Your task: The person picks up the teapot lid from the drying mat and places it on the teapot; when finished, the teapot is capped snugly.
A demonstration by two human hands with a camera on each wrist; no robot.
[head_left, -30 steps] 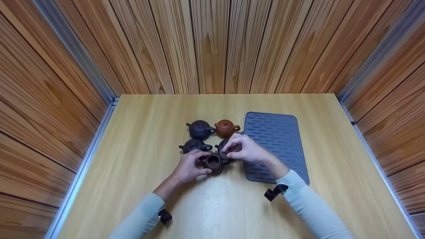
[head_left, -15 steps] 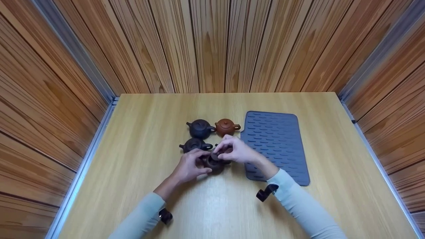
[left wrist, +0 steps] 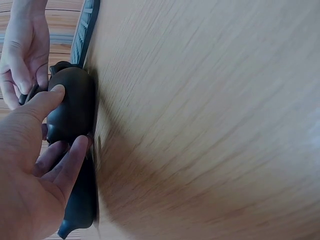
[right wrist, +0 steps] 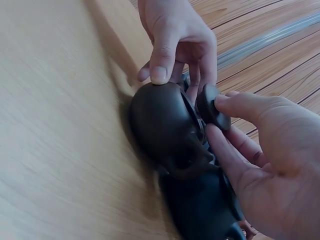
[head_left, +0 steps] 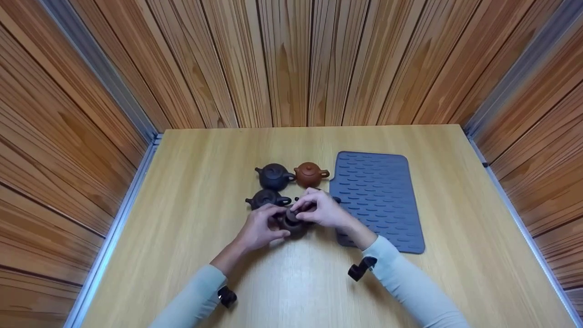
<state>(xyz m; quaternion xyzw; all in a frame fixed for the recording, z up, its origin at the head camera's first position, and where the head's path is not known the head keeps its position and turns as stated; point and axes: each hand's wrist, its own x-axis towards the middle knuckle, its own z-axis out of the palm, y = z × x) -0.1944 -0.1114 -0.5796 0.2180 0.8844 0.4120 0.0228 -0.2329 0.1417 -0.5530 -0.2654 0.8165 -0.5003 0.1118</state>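
Observation:
A dark brown teapot (head_left: 296, 230) stands upright on the table, its mouth uncovered on top. My left hand (head_left: 259, 228) holds it from the left, thumb on the near side of the body and fingers round the spout side. Between thumb and fingers, my right hand (head_left: 324, 209) pinches the teapot's round lid (right wrist: 212, 107). The lid is tilted right over the mouth; in the right wrist view a thin gap shows between lid and rim. In the left wrist view the teapot body (left wrist: 75, 107) shows under my left thumb, and the lid is mostly hidden.
Behind are a black teapot (head_left: 274, 176), a red-brown teapot (head_left: 309, 174) and a dark teapot (head_left: 265, 199) close to my left fingers. Another dark teapot (right wrist: 200, 205) is mostly hidden behind my right hand. A grey ridged mat (head_left: 375, 200) lies to the right.
My right hand has moved left from above the dark teapot behind, bringing the lid over the brown teapot's mouth. The left hand has stayed in place.

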